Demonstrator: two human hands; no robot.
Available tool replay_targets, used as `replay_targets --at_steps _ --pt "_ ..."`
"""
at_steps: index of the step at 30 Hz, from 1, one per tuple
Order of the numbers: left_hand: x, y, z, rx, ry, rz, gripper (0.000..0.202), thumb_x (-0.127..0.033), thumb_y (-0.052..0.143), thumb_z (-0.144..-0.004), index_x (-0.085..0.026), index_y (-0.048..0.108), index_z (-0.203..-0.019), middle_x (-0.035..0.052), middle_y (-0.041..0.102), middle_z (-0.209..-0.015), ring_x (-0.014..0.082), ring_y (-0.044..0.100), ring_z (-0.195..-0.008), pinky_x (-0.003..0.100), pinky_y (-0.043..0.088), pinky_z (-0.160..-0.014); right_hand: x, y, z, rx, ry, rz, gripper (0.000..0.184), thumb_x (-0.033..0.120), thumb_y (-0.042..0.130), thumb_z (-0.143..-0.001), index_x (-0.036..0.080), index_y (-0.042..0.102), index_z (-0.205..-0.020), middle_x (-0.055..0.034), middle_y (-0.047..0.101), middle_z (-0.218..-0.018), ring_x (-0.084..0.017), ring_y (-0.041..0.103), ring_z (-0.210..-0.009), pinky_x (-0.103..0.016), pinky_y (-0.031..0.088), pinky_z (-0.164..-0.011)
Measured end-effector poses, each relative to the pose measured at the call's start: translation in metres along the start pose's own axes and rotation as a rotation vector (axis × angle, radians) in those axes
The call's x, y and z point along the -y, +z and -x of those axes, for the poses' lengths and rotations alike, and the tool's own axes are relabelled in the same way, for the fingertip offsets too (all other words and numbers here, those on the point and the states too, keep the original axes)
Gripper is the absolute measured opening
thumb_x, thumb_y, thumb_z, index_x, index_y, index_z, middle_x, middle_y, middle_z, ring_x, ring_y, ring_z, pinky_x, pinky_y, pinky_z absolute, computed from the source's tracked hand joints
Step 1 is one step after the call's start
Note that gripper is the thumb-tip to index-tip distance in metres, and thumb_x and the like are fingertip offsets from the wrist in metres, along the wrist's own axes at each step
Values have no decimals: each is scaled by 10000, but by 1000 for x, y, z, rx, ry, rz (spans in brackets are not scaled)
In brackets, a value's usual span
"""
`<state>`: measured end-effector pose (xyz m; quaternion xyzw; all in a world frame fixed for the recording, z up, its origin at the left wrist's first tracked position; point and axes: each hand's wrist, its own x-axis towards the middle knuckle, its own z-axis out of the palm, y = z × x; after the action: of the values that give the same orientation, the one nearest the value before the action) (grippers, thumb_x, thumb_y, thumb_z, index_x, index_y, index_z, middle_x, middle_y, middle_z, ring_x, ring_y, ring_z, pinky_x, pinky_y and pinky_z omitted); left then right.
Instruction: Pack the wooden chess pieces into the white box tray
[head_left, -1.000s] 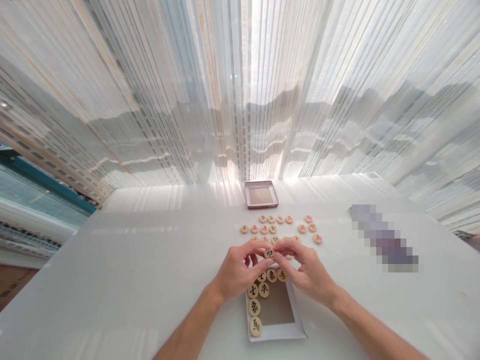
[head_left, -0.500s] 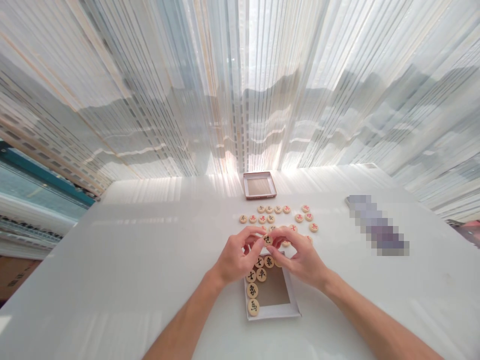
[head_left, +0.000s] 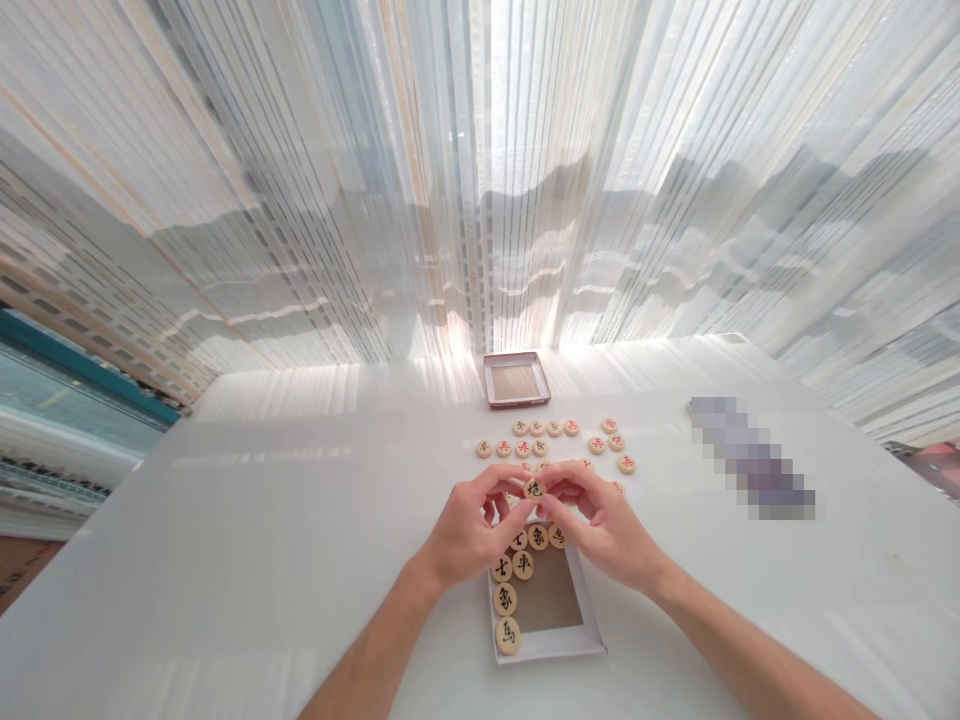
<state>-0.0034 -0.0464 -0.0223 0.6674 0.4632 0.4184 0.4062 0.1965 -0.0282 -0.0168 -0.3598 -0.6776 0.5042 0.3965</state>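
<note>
Between the fingertips of both hands is a round wooden Chinese chess piece (head_left: 534,489) with a black character, held face up over the far end of an open box (head_left: 552,642). My left hand (head_left: 480,523) pinches it from the left and my right hand (head_left: 596,518) from the right. Inside the box, black-lettered pieces lie along the far and left sides, among them a horse piece (head_left: 508,635) in the near left corner and a chariot piece (head_left: 523,565) further in. Brown box floor shows at the right. My fingers hide part of the far rim.
Several loose red and black pieces (head_left: 523,448) lie on the white table (head_left: 262,560) beyond my hands. A second shallow box part (head_left: 517,380) sits at the back. To the right is a pixelated flat object (head_left: 754,460). Sheer curtains (head_left: 450,200) hang behind the table.
The held piece has turned slightly, and its character shows more fully. My right hand has shifted a little, uncovering the horse piece at the box's far right. The whole view has moved slightly.
</note>
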Motion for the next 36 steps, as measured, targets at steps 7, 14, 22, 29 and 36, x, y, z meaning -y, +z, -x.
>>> replay_targets --at_steps 7,14,22,29,36 --pt "-2 -1 0 -5 48 -45 229 -271 648 -898 -224 678 -1120 32 728 -899 94 533 -600 204 466 -543 -2 0 -2 33 111 -194 196 394 636 -939 231 596 -1041 -34 715 -898 -196 723 -868 -350 640 -797" --pt "0 0 -1 -50 36 -81 169 -286 648 -896 -210 685 -1042 37 720 -904 99 542 -604 212 465 -544 -6 -2 -2 26 94 -204 204 396 628 -945 228 587 -1055 -64 700 -1020 -214 721 -950 -393 625 -883" --pt "-1 -1 -1 -56 71 -104 122 -279 658 -896 -209 692 -990 28 711 -888 101 559 -619 210 464 -543 -7 2 -1 12 8 -201 132 332 604 -961 252 567 -1060 -48 626 -1075 -196 686 -997 -398 608 -911" --pt "1 -2 -3 -63 100 -133 115 -283 661 -906 -222 735 -970 30 743 -879 114 570 -624 222 473 -556 -5 0 0 7 20 -160 133 325 615 -954 247 587 -1058 -44 633 -1021 -193 692 -965 -374 607 -893" --pt "0 -33 -2 15 11 -436 184 -355 603 -931 -249 749 -892 -4 736 -796 129 595 -648 240 440 -622 -5 -5 -3 -53 -29 -106 171 336 604 -960 255 670 -1095 -61 611 -1064 -173 674 -865 -348 587 -808"
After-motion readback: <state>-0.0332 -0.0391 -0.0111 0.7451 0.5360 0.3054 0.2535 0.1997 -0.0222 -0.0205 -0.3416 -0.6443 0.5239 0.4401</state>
